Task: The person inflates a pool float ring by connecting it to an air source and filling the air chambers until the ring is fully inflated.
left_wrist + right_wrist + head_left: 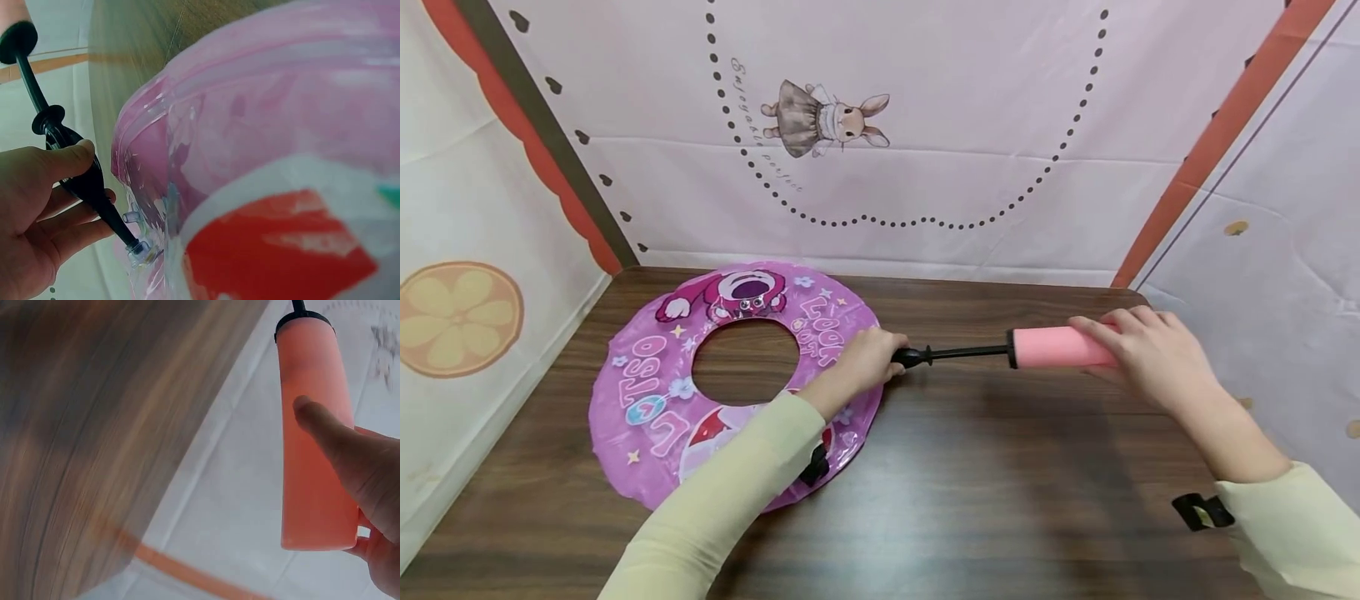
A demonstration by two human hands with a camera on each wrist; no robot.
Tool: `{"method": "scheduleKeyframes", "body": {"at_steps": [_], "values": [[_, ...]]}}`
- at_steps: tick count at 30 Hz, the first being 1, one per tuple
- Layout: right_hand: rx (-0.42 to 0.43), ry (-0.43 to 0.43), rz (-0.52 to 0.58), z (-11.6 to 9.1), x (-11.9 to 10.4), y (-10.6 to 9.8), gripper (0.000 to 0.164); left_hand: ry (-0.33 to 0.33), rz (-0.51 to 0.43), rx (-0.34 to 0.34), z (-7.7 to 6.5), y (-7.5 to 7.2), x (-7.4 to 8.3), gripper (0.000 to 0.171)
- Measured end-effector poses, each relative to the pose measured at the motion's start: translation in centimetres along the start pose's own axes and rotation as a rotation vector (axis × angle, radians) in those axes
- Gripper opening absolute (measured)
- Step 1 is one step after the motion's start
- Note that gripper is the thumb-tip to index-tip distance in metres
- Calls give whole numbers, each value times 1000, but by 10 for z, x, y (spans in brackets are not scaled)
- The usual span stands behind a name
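A pink hand pump (1060,347) with a black rod is stretched out level above the table's right half. Its pink barrel is gripped by my right hand (1157,358), thumb along the side in the right wrist view. My left hand (868,357) pinches the black nozzle end (87,181) of the pump. In the left wrist view the nozzle tip sits in the clear valve (140,251) of a purple swim ring (647,392). The ring lies on the table at the left, rounded out with some wrinkles, printed with a bear and letters.
The brown wooden table (970,500) runs back to a pale printed cloth (955,108) with a rabbit figure. Similar cloth walls close off the left and right sides. A black strap (1202,512) hangs near the right sleeve.
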State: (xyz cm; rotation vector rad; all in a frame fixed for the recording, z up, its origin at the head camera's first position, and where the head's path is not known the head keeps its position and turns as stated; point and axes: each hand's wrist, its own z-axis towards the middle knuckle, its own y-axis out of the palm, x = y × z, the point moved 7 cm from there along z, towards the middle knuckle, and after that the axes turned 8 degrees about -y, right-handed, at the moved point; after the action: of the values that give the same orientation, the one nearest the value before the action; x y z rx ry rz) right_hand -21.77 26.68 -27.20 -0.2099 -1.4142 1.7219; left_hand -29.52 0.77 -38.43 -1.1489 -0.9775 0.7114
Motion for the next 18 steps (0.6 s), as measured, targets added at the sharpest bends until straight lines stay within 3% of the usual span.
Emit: {"method": "scheduleKeyframes", "body": {"at_steps": [4,10,18], "values": [[19,4,-10,-5,4,-2,66,5,11,12,-2,0,-1,22],[52,-108,-15,23,-39,23,58,44,53,26,-4,0,5,22],[91,-120,-63,52,-71,39,60,53,25,60,-5,-2,8,18]]}}
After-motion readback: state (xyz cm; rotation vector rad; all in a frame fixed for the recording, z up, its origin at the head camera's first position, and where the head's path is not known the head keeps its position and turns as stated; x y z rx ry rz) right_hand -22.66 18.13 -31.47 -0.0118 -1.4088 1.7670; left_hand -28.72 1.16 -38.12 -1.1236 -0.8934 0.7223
